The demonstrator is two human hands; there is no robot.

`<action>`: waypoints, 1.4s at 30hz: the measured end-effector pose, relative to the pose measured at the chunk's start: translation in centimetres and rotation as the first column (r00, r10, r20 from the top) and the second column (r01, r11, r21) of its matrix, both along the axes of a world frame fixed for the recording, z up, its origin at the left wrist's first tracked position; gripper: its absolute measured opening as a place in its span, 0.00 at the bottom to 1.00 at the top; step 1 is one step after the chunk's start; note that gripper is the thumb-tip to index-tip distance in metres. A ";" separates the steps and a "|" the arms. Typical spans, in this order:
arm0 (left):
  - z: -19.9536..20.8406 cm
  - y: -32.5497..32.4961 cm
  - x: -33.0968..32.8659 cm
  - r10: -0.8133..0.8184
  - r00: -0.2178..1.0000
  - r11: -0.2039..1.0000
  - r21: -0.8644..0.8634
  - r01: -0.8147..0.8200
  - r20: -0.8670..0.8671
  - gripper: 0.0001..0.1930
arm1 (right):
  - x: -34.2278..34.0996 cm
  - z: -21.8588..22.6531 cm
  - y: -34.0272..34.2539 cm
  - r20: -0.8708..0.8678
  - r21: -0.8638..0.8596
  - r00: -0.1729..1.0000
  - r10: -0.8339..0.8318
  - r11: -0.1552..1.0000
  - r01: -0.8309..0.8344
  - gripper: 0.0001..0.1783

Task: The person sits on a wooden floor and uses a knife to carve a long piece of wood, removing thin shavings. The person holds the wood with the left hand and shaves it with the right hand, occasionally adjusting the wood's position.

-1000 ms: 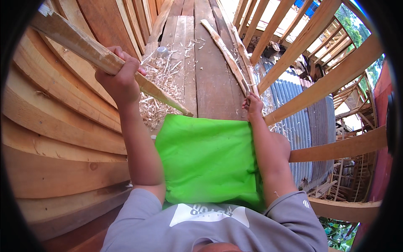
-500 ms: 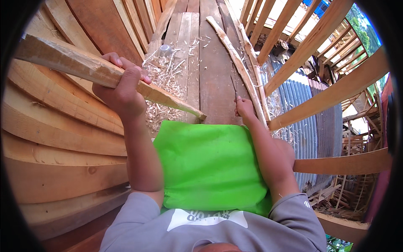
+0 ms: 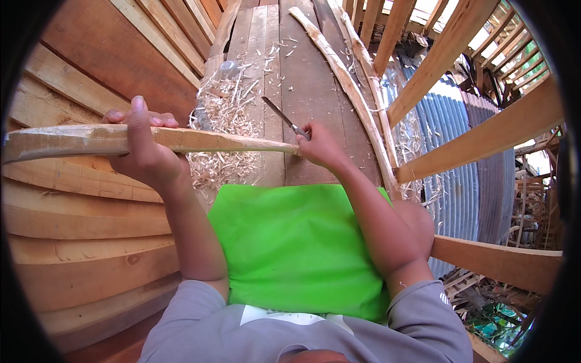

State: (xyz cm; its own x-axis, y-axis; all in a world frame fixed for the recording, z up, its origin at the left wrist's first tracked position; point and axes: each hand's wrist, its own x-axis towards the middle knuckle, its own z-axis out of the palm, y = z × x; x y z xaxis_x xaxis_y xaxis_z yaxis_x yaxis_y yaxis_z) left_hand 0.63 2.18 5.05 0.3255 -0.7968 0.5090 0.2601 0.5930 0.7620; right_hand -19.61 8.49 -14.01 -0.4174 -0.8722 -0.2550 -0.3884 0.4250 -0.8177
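Note:
A long, pale piece of wood (image 3: 224, 141) lies nearly level across my front, tapering toward its right end. My left hand (image 3: 148, 145) grips it near the left, thumb raised along the near side and fingers curled over the far side. In my right hand (image 3: 324, 146) is a knife (image 3: 278, 112) with a thin dark blade angled up and to the left. This hand sits at the wood's narrow tip, the blade lying just beyond the wood; whether hand and tip touch I cannot tell. Bright green cloth (image 3: 296, 242) covers my lap.
Curly wood shavings (image 3: 227, 115) are heaped on the plank floor (image 3: 302, 72), with a clear container (image 3: 229, 68) among them. Two long peeled poles (image 3: 345, 81) lie to the right, beside a slatted railing (image 3: 478, 148). A board wall (image 3: 91, 218) closes in on the left.
The wood has swung from a slant to nearly level. My right hand has moved up and left to its tip, with the knife now pointing left. My left thumb has lifted.

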 end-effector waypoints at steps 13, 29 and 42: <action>-1.1 -1.2 -0.1 -0.117 0.968 0.984 -0.107 0.143 0.222 0.16 | 2.7 0.6 1.5 0.193 0.219 0.981 -0.007 0.975 -0.036 0.20; -2.4 -2.4 0.3 -0.389 0.919 0.910 -0.126 0.394 0.068 0.12 | 2.4 -4.2 0.6 -0.025 0.141 0.998 -0.053 0.988 0.056 0.36; -1.9 -4.1 2.4 -0.754 0.618 0.611 -0.108 0.784 0.223 0.28 | 2.3 -4.1 -1.2 0.034 0.061 0.992 0.119 0.991 -0.121 0.28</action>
State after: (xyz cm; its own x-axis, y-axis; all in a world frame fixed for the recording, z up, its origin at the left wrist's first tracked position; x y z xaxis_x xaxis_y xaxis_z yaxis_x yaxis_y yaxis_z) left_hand 3.01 -1.96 3.10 -0.4519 -0.6091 0.6518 0.5837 0.3506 0.7324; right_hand -17.32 7.33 -18.12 -0.3022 -0.8974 -0.3215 -0.4155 0.4276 -0.8028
